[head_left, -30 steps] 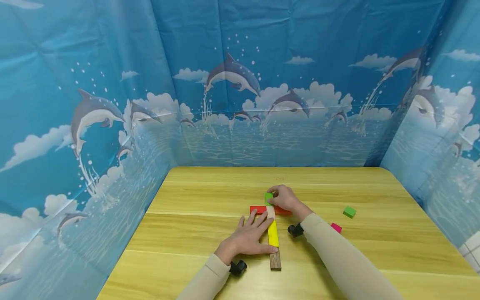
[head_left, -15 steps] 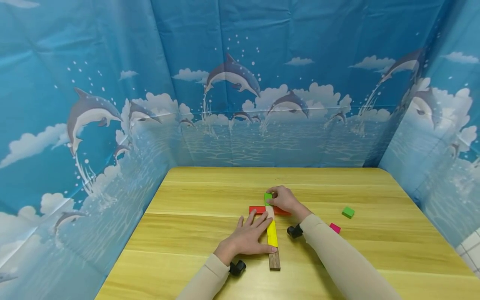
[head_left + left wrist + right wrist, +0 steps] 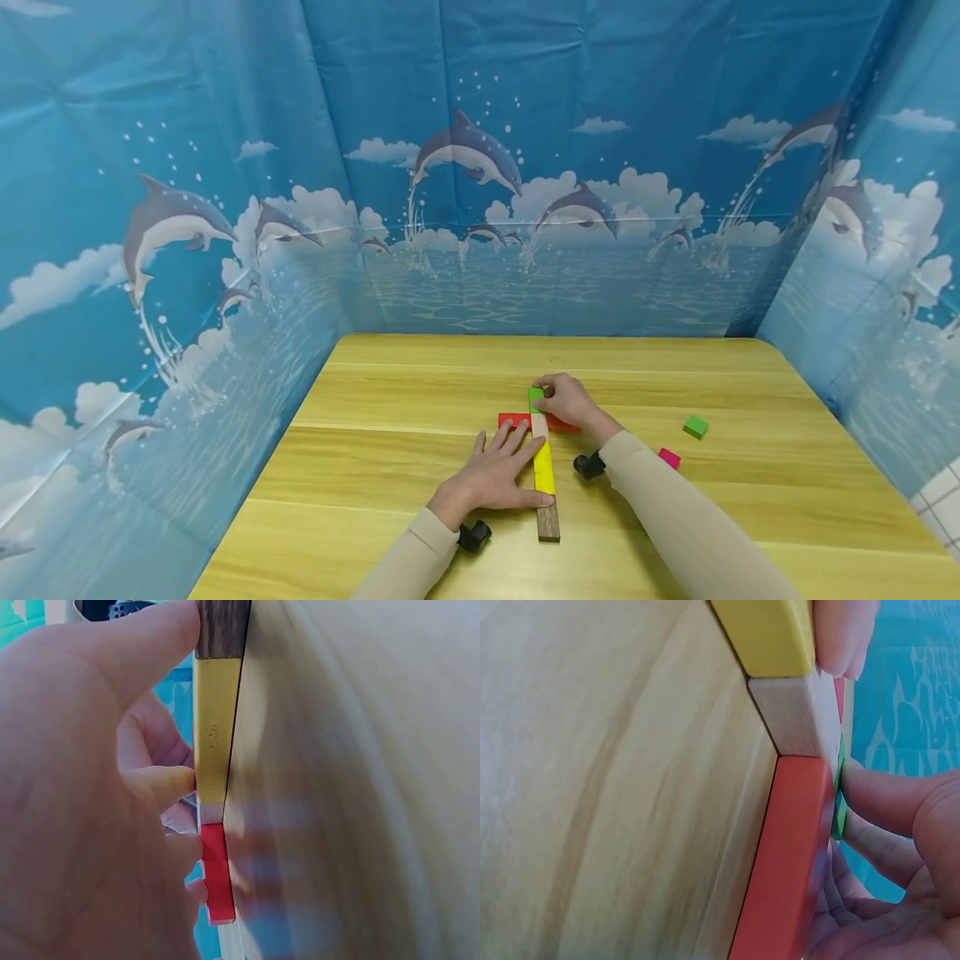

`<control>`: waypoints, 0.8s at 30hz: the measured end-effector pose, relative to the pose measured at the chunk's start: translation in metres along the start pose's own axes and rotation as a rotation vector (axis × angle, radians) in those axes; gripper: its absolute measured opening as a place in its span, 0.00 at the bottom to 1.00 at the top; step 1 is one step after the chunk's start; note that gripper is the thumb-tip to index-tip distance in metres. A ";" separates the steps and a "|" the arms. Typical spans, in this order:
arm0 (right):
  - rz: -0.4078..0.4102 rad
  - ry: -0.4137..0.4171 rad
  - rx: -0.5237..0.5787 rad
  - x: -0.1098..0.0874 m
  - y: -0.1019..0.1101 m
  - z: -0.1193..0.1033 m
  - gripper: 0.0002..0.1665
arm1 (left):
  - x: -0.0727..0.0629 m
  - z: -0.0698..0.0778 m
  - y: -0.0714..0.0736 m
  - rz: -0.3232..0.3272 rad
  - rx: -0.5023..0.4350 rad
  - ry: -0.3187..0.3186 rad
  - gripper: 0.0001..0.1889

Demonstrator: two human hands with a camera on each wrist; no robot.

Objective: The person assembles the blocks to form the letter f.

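Observation:
On the table, blocks lie in a cross shape. Its stem runs from a dark brown block (image 3: 548,523) through a yellow block (image 3: 543,473) and a whitish block (image 3: 539,426) to a green block (image 3: 535,393) at the far end. A red block lies on each side of the whitish one: the left red block (image 3: 513,419) and the right red block (image 3: 564,424). With fingers spread, my left hand (image 3: 493,481) rests on the row, its thumb near the brown-yellow joint and fingertips at the red and yellow blocks. My right hand (image 3: 568,398) pinches the green block between thumb and fingers.
To the right lie a loose green block (image 3: 695,427) and a magenta block (image 3: 669,458), the latter beside my right sleeve (image 3: 675,500). A dolphin-printed curtain (image 3: 555,283) stands behind the wooden table (image 3: 420,367). Each wrist carries a small black camera.
The head view has shifted slightly. Both hands keep their places on the blocks, with no clear movement of any block.

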State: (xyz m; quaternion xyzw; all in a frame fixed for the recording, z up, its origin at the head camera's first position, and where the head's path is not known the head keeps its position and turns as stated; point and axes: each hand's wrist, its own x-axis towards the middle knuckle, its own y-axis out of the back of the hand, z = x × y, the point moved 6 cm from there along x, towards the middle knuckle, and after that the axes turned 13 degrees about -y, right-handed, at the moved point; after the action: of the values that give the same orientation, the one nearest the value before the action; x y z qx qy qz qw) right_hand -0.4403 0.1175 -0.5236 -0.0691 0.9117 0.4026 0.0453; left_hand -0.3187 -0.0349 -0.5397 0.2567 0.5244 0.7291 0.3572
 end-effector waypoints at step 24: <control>0.029 0.031 -0.030 -0.032 0.047 0.003 0.25 | -0.001 0.003 0.000 0.013 -0.019 -0.005 0.51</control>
State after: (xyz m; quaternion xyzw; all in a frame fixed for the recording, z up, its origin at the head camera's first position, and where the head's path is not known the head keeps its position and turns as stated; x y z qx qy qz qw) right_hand -0.4162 0.1539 -0.4869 -0.0628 0.9071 0.4156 0.0244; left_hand -0.3160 -0.0343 -0.5389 0.2586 0.5150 0.7355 0.3563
